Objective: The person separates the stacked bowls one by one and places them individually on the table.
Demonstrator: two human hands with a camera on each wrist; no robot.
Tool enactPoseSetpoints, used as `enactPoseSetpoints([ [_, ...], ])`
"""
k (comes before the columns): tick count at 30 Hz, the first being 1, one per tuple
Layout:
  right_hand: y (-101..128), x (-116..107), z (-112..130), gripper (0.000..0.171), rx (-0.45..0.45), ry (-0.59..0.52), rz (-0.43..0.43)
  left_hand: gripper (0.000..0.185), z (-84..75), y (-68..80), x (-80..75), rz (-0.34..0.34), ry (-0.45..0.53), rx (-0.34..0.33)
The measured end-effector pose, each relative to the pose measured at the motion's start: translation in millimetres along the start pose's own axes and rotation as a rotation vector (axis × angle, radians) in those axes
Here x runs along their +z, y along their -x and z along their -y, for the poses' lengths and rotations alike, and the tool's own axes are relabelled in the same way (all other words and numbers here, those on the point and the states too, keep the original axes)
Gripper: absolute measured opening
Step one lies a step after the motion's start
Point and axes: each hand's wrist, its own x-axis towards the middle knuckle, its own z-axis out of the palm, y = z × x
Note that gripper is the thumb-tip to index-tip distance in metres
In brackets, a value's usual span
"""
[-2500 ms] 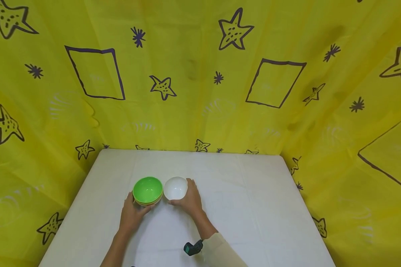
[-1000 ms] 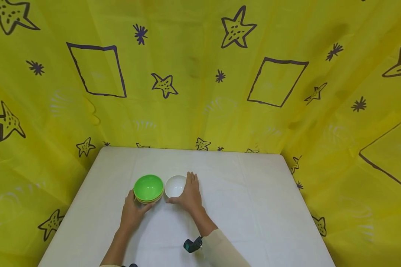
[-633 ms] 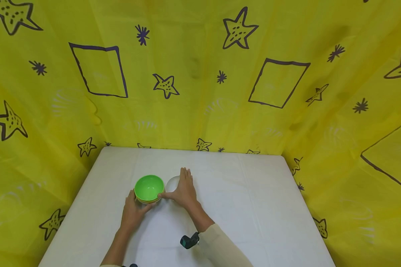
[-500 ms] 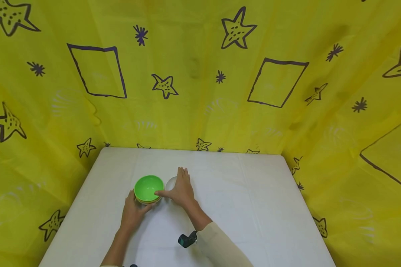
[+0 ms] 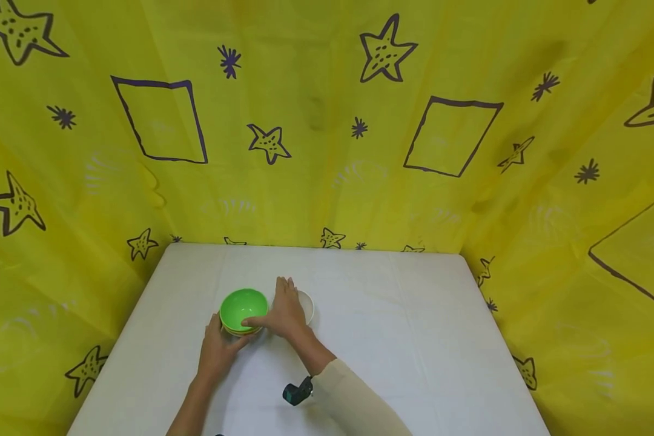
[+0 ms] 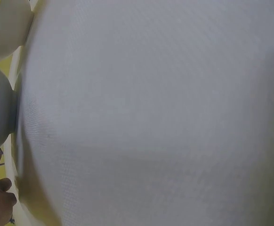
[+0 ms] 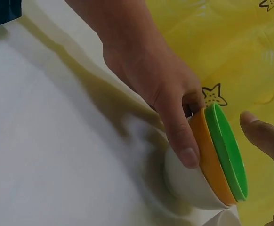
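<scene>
The left hand [image 5: 216,352] grips the stack of bowls [image 5: 242,312] at its 6 o'clock side, thumb on the orange rim; the right hand [image 5: 283,313], fingers straight, covers the white bowl [image 5: 307,306] at the stack's 3 o'clock, thumb touching the green rim. Pressing there might tip or slide the nested bowls on the table [image 5: 403,339]

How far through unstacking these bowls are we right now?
Done: one white bowl stands alone on the table. In hand: the left hand grips the stack, and the right hand has its thumb on the green bowl. Left: green, orange and white bowls sit nested.
</scene>
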Motion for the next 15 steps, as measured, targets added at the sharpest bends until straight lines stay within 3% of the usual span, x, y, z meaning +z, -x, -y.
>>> enactPoseSetpoints([
  [15, -6.1, 5.3, 4.5, 0.127, -0.043, 0.133, 0.075, 0.091, -1.4, 0.5, -0.6, 0.0, -0.016, 0.003],
])
